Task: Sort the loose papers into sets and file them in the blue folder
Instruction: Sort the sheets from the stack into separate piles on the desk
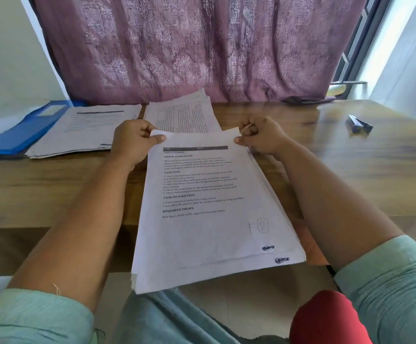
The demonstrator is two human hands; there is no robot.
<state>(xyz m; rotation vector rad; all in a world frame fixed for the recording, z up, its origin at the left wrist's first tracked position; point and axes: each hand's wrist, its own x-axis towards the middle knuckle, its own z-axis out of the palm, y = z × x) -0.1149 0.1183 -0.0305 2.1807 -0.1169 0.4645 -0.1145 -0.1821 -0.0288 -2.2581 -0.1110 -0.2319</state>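
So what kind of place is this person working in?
Probably a room at home used as a desk space, though I can't be sure: a wooden table pushed against a patterned purple curtain, a window at the right, and an open blue folder beside printed papers.

Blue folder (15, 135), white papers (209, 214) printed black, mauve floral-patterned curtain (189, 45), brown wood-grain table (350, 165)

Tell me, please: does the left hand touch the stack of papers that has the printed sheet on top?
Touching. The head view shows the left hand pinching the stack of papers at its top left corner, thumb on the top sheet.
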